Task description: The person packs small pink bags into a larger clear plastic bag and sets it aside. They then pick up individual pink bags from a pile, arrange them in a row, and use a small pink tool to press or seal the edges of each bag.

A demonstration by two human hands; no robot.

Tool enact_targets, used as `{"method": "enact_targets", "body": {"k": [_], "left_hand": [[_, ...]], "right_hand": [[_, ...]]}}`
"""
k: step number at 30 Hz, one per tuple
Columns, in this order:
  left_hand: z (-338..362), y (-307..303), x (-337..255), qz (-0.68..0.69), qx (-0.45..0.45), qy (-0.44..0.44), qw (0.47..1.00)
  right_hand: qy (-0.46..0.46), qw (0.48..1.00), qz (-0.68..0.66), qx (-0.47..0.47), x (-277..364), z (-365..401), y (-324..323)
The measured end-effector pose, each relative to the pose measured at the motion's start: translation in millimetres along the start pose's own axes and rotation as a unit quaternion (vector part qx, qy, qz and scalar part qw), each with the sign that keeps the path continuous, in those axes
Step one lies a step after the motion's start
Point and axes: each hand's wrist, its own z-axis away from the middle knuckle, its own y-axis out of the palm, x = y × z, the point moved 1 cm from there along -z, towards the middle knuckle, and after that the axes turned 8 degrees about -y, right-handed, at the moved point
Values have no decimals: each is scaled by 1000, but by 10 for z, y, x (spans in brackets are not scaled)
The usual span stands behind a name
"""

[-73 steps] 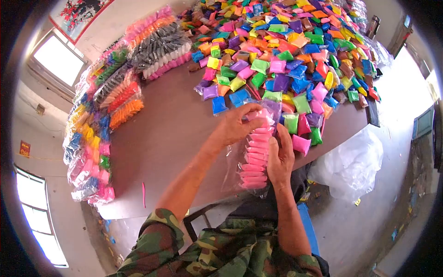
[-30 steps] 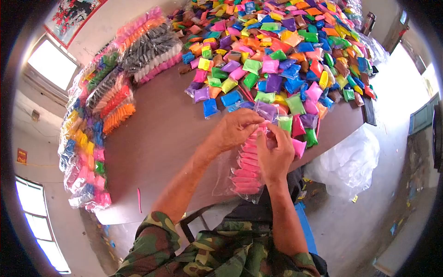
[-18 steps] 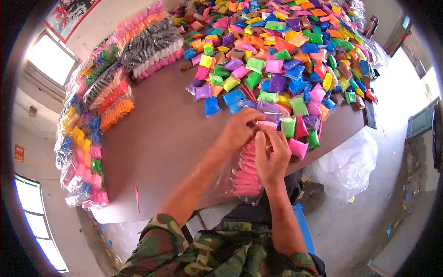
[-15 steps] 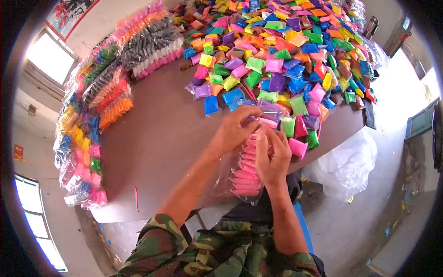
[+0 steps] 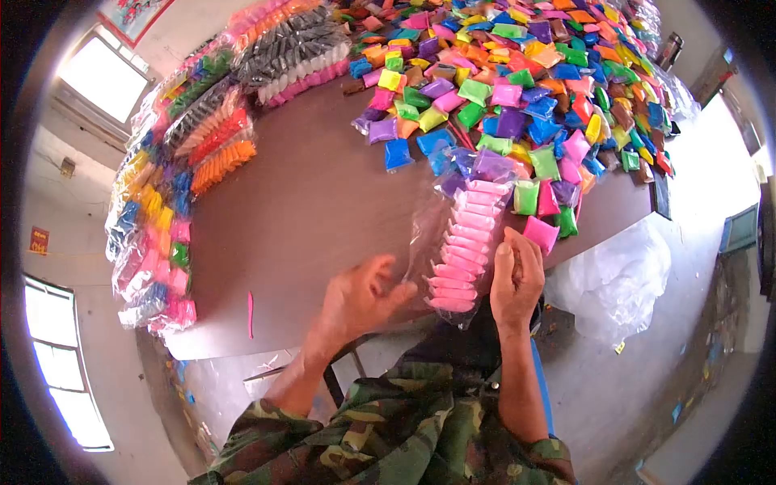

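A clear plastic bag [image 5: 461, 242] filled with a stacked row of pink packets lies at the near edge of the brown table [image 5: 307, 210]. My left hand [image 5: 360, 295] is at the bag's lower left side, fingers spread and touching the plastic. On the bag's right side my right hand [image 5: 517, 275] has its fingers curled against the bag's edge. Just beyond the bag's open top spreads a big heap of small coloured packets [image 5: 517, 81].
Filled bags of sorted coloured packets [image 5: 186, 153] are stacked along the table's left and far-left edge. A thin pink strip [image 5: 250, 314] lies near the table's near-left corner. A white plastic sack [image 5: 614, 283] sits on the floor to the right.
Both hands have moved down from the bag's top to its lower sides. The row of pink packets now shows uncovered, and the view has shifted a little.
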Motion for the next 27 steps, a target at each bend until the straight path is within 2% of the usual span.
{"method": "enact_targets", "body": {"k": [1, 4, 5, 10, 11, 13, 16, 19, 22, 25, 27], "left_hand": [[121, 33, 28, 11, 18, -32, 999], [252, 178, 240, 46, -1, 7, 999], [265, 174, 300, 46, -12, -6, 999], [123, -208, 532, 40, -92, -82, 992], [52, -303, 639, 63, -99, -100, 988], [-130, -475, 951, 111, -111, -134, 978], [-441, -739, 1474, 92, -113, -79, 986], [-602, -995, 1691, 115, -74, -106, 985], [-598, -1107, 1738, 2, -192, -37, 981], [-264, -1261, 1262, -88, -265, 26, 960], [82, -1220, 775, -1, -142, -75, 987]], "right_hand": [[1, 1000, 11, 11, 14, 37, -1], [14, 999, 19, 39, 59, 153, 23], [25, 999, 4, 43, 96, 192, 56], [43, 993, -53, 100, 149, 529, 284], [86, 983, -113, 118, 231, 614, 347], [7, 979, -98, 177, 384, 667, 447], [0, 975, -93, 202, 591, 641, 446], [-75, 986, 11, 146, 463, 478, 333], [-110, 982, 62, 140, 291, 202, 211], [-117, 978, 53, 163, 159, -49, 194], [-94, 974, 40, 201, 178, -161, 233]]}}
